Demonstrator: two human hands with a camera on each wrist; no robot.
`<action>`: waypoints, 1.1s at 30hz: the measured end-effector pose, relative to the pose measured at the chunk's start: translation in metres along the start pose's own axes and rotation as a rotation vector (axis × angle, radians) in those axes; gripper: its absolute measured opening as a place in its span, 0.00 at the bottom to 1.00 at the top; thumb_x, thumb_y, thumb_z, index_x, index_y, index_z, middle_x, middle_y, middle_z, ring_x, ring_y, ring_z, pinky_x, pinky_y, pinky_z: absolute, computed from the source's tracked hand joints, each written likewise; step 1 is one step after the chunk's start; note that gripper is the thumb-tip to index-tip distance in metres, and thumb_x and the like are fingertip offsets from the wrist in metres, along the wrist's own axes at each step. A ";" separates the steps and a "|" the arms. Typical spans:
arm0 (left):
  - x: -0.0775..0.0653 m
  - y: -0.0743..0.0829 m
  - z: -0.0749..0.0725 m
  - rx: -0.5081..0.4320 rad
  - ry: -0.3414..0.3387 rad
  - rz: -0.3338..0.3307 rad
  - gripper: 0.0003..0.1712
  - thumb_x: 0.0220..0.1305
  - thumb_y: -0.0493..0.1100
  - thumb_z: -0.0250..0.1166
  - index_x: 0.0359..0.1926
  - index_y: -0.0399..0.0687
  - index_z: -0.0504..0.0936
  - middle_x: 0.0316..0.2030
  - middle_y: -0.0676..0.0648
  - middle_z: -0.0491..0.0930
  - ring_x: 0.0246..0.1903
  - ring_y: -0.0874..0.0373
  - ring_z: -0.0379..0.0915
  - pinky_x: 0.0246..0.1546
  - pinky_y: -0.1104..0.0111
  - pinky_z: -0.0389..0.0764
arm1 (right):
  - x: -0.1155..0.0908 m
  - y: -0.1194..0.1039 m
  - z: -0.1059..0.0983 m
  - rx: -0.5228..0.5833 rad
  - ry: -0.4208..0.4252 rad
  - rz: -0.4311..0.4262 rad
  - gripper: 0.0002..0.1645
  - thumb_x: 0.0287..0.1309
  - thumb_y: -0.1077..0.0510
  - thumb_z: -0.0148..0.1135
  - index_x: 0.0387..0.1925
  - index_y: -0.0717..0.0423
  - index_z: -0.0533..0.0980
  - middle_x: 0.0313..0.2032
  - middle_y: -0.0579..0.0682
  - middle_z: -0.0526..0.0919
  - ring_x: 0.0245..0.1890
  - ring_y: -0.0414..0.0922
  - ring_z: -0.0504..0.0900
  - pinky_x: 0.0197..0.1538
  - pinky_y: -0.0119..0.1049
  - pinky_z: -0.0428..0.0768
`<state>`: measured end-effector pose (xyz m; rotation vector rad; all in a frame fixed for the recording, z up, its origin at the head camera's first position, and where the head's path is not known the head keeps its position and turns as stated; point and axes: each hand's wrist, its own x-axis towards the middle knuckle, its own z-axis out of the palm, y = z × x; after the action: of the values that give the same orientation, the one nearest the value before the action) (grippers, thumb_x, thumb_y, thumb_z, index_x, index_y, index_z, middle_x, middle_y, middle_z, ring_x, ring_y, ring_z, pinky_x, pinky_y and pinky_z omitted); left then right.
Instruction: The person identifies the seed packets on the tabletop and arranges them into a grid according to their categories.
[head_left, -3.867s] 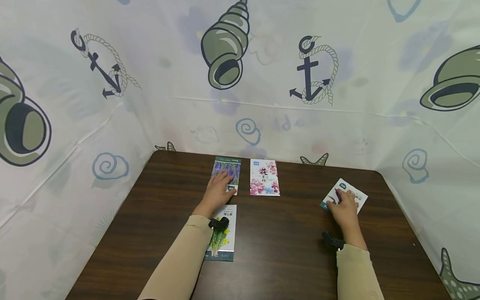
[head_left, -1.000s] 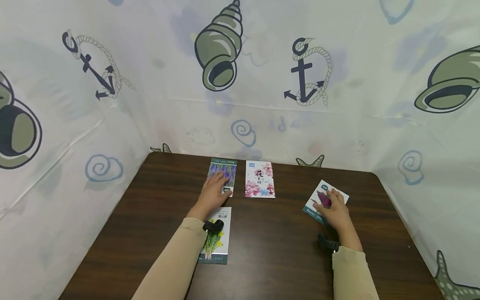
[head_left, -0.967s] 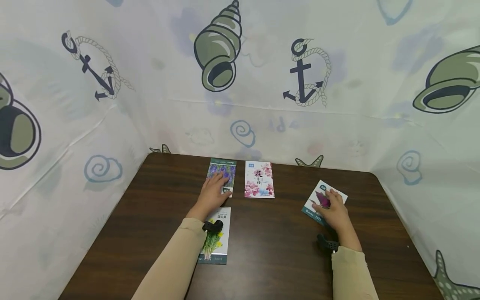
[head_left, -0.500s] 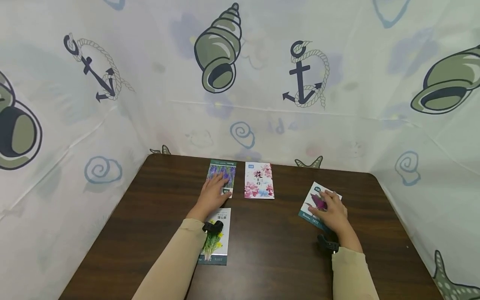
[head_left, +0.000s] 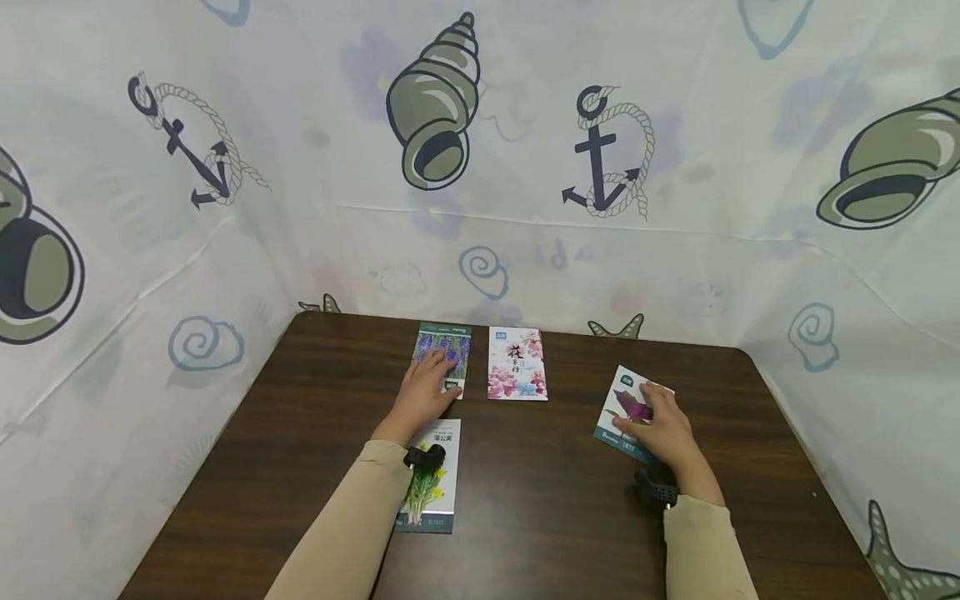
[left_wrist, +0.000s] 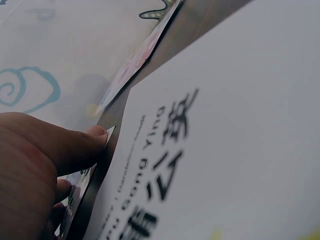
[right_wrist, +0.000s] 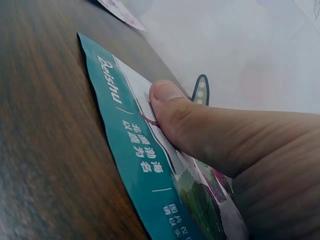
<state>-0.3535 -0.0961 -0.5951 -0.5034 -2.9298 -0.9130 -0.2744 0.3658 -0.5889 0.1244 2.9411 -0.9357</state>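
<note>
My left hand point(head_left: 422, 393) rests with spread fingers on a seed packet with purple flower spikes point(head_left: 450, 337) at the table's back edge. Below that wrist lies the dandelion seed packet point(head_left: 448, 454), partly covered by the sleeve; its white top point(left_wrist: 240, 115) fills much of the left wrist view. My right hand point(head_left: 667, 427) presses on a white and teal seed packet with a purple plant picture point(head_left: 628, 407). In the right wrist view the thumb point(right_wrist: 172, 102) lies on top of this packet's face, near its teal band point(right_wrist: 120, 125). The other fingers reach over its far right side.
A white packet with pink blossoms point(head_left: 517, 364) lies right of the purple-flower packet, at the back edge. The dark wooden table point(head_left: 540, 500) is bordered by a white printed curtain point(head_left: 555, 167) at the back and sides. Each wrist wears a black strap.
Under my right hand, the purple-plant packet has slid left and turned closer to upright. My left hand stays on its packet. The head view has shifted slightly.
</note>
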 end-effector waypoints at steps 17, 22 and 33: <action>-0.003 -0.002 0.002 -0.017 0.012 0.002 0.37 0.76 0.52 0.70 0.80 0.44 0.73 0.85 0.37 0.58 0.87 0.37 0.45 0.87 0.38 0.42 | -0.009 0.002 0.007 -0.016 0.031 -0.115 0.64 0.61 0.29 0.76 0.84 0.59 0.60 0.82 0.67 0.57 0.76 0.72 0.64 0.77 0.79 0.61; -0.002 0.000 0.002 -0.018 0.016 0.005 0.38 0.76 0.51 0.70 0.80 0.43 0.72 0.85 0.36 0.57 0.87 0.36 0.45 0.87 0.37 0.43 | -0.014 0.000 0.010 -0.052 0.083 -0.163 0.63 0.60 0.29 0.76 0.82 0.59 0.64 0.79 0.67 0.63 0.74 0.69 0.67 0.76 0.77 0.64; -0.003 0.001 0.000 0.006 0.010 0.001 0.37 0.77 0.51 0.70 0.80 0.43 0.72 0.85 0.36 0.58 0.87 0.37 0.46 0.87 0.38 0.44 | -0.021 -0.014 0.028 -0.048 0.095 -0.178 0.62 0.60 0.27 0.76 0.81 0.59 0.66 0.80 0.65 0.63 0.74 0.68 0.68 0.76 0.75 0.68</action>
<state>-0.3500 -0.0967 -0.5953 -0.4980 -2.9225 -0.9038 -0.2539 0.3368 -0.6023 -0.0998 3.1011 -0.9025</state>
